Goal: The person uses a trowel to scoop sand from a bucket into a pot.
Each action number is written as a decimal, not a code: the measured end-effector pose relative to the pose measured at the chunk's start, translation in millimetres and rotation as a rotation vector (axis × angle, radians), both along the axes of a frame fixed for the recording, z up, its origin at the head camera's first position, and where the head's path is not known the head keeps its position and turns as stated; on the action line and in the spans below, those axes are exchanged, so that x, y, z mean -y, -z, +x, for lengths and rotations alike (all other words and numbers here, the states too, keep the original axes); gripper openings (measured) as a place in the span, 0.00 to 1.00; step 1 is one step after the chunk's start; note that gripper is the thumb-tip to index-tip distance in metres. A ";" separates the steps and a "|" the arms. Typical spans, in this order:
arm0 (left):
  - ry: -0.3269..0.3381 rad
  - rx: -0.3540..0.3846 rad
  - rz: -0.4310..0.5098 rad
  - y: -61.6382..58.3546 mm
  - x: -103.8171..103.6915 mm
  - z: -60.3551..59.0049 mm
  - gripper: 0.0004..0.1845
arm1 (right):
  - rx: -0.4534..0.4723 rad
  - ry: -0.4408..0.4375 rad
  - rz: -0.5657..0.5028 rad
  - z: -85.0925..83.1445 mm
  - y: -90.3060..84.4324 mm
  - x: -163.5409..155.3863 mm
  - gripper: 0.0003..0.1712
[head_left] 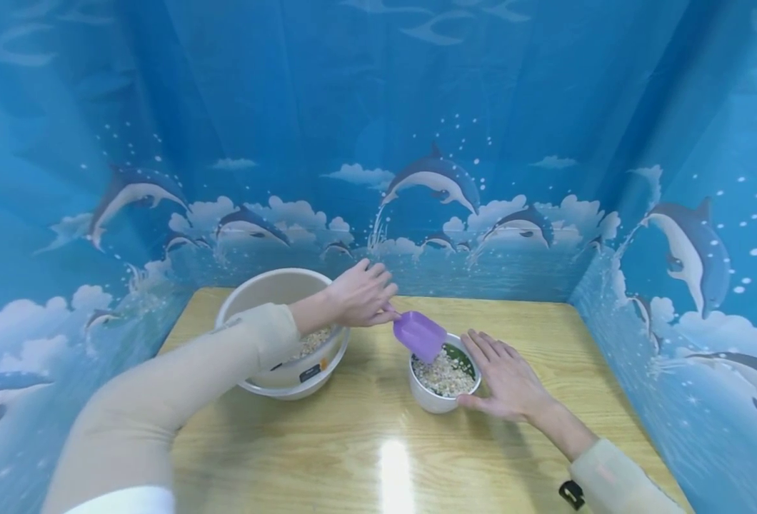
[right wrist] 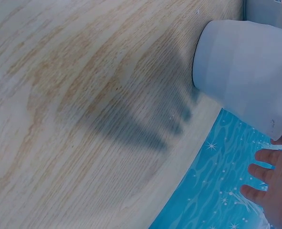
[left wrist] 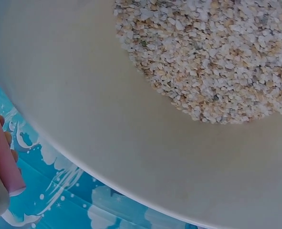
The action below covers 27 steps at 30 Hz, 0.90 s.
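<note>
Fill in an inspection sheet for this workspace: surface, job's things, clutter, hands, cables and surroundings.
Surface: yellowish wood-grain table, bright glare on its near part.
Job's things: large white round basin holding pale granular gravel; small white round bowl with similar gravel and something green; purple plastic-looking scoop, its tip over the bowl.
Clutter: small black object by the right beige sleeve; identity unclear.
Left hand: holds the scoop's handle.
Right hand: at the bowl's rim, fingers extended.
Cables: nothing seen.
Surroundings: blue dolphin-print sheeting on three sides.

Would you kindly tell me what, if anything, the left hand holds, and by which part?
The left hand holds the purple scoop by its handle.
</note>
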<state>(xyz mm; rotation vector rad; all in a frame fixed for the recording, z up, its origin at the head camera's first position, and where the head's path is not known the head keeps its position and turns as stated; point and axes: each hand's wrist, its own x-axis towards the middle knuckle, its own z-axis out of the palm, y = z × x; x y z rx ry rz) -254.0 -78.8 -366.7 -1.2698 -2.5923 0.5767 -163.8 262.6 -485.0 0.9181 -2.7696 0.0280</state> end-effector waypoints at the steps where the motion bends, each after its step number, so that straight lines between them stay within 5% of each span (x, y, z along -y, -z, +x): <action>1: -0.002 -0.001 0.005 -1.1 1.3 0.4 0.34 | -0.001 -0.001 -0.004 -0.1 -0.1 0.0 0.67; 27: -0.077 0.012 0.116 -5.1 58.6 11.7 0.27 | 0.033 0.011 -0.003 -0.2 -2.4 0.4 0.67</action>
